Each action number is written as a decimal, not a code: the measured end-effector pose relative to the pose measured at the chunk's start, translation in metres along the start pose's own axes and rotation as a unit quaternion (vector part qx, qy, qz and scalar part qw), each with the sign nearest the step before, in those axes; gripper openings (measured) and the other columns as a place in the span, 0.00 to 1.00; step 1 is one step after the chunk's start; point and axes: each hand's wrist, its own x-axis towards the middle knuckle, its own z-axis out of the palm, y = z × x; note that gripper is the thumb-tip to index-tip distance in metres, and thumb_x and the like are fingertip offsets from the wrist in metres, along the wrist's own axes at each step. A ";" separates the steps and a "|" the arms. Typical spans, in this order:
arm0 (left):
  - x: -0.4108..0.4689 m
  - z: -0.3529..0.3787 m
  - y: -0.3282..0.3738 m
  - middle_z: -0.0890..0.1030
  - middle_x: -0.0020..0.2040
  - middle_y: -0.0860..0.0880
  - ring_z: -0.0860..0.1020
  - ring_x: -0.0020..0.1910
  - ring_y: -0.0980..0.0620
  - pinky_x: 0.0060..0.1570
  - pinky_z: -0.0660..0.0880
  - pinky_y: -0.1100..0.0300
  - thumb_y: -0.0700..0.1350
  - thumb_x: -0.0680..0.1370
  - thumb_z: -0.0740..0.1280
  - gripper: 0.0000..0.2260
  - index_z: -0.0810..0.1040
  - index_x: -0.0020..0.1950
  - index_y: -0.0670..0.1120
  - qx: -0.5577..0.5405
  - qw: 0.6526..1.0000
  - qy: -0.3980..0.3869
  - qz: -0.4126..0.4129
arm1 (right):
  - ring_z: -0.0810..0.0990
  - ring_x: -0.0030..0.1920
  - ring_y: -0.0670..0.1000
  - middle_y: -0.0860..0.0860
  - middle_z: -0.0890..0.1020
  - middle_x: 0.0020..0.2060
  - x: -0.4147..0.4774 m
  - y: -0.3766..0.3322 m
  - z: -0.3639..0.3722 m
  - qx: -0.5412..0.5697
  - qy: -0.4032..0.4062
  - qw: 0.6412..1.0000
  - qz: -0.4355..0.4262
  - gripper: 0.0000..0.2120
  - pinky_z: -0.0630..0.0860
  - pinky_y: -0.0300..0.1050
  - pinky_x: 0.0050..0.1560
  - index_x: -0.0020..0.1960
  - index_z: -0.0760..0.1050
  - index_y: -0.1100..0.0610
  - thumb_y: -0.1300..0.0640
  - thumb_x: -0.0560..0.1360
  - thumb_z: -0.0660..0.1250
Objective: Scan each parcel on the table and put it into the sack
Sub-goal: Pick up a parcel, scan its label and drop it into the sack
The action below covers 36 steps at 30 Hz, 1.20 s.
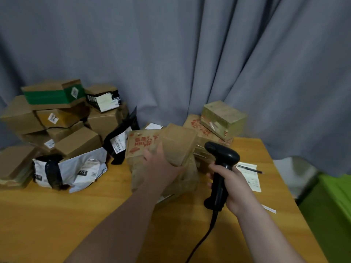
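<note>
One small brown parcel (178, 143) at table (57, 215) centre, gripped by left hand (161, 164), fingers curled round its near edge, one black scanner (221, 160) in right hand (235, 186), fingers wrapped round handle, one white mailer (76, 168), one black mailer (121, 137), box stack (57, 118) far left.

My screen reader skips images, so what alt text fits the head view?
A person's right hand grips a black barcode scanner while the left hand holds a brown parcel at a wooden table piled with boxes and mailers.
</note>
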 end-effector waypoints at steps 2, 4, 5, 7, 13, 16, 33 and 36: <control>-0.009 0.002 -0.007 0.50 0.74 0.42 0.56 0.72 0.38 0.66 0.65 0.40 0.64 0.63 0.74 0.49 0.49 0.76 0.57 0.000 0.998 0.054 0.043 | 0.81 0.47 0.53 0.55 0.81 0.45 0.002 -0.001 -0.003 0.018 0.005 1.000 0.000 0.11 0.78 0.46 0.43 0.56 0.78 0.59 0.61 0.74 0.71; -0.018 0.001 -0.017 0.50 0.74 0.44 0.55 0.71 0.39 0.65 0.66 0.39 0.64 0.62 0.73 0.48 0.51 0.75 0.58 -0.003 0.989 0.100 0.110 | 0.81 0.48 0.54 0.55 0.81 0.48 0.004 -0.004 -0.004 0.042 0.008 0.999 0.000 0.14 0.77 0.46 0.43 0.58 0.77 0.59 0.60 0.73 0.72; -0.023 -0.002 -0.022 0.51 0.74 0.45 0.56 0.71 0.40 0.64 0.67 0.39 0.65 0.60 0.72 0.48 0.52 0.74 0.59 -0.011 0.982 0.118 0.147 | 0.81 0.49 0.54 0.55 0.81 0.49 0.005 -0.006 -0.004 0.055 0.010 0.998 -0.001 0.17 0.77 0.46 0.43 0.59 0.76 0.58 0.58 0.72 0.73; -0.029 -0.010 -0.030 0.53 0.73 0.46 0.57 0.71 0.40 0.63 0.66 0.41 0.66 0.58 0.71 0.48 0.55 0.73 0.58 -0.028 0.968 0.145 0.204 | 0.81 0.52 0.54 0.54 0.81 0.50 0.005 -0.012 -0.003 0.080 0.010 0.997 -0.009 0.24 0.76 0.46 0.44 0.62 0.75 0.57 0.55 0.68 0.74; -0.041 -0.049 -0.036 0.50 0.74 0.51 0.55 0.68 0.59 0.65 0.60 0.57 0.65 0.58 0.71 0.44 0.59 0.71 0.61 -0.114 0.953 0.149 0.236 | 0.80 0.56 0.54 0.52 0.82 0.52 0.005 -0.026 0.011 0.123 0.001 0.992 -0.040 0.31 0.75 0.45 0.45 0.66 0.74 0.55 0.51 0.64 0.73; -0.044 -0.062 -0.039 0.51 0.74 0.52 0.58 0.71 0.51 0.68 0.65 0.51 0.65 0.56 0.71 0.43 0.58 0.69 0.66 -0.177 0.957 0.128 0.193 | 0.80 0.59 0.56 0.52 0.81 0.54 0.003 -0.026 0.017 0.129 -0.004 0.991 -0.036 0.32 0.75 0.45 0.44 0.65 0.74 0.56 0.50 0.63 0.73; -0.067 -0.095 -0.038 0.55 0.70 0.66 0.60 0.69 0.60 0.63 0.69 0.56 0.65 0.61 0.73 0.42 0.47 0.64 0.80 -0.201 0.949 0.050 0.239 | 0.84 0.42 0.51 0.52 0.84 0.41 -0.014 -0.033 0.006 0.111 -0.135 0.982 -0.066 0.11 0.78 0.50 0.47 0.49 0.76 0.53 0.61 0.67 0.70; -0.062 -0.095 -0.030 0.65 0.71 0.57 0.67 0.66 0.55 0.64 0.71 0.49 0.62 0.73 0.67 0.28 0.59 0.69 0.71 -0.438 0.889 0.092 0.098 | 0.82 0.41 0.50 0.50 0.84 0.38 -0.012 -0.028 0.004 0.108 -0.139 0.982 -0.072 0.11 0.76 0.50 0.48 0.47 0.76 0.53 0.68 0.72 0.63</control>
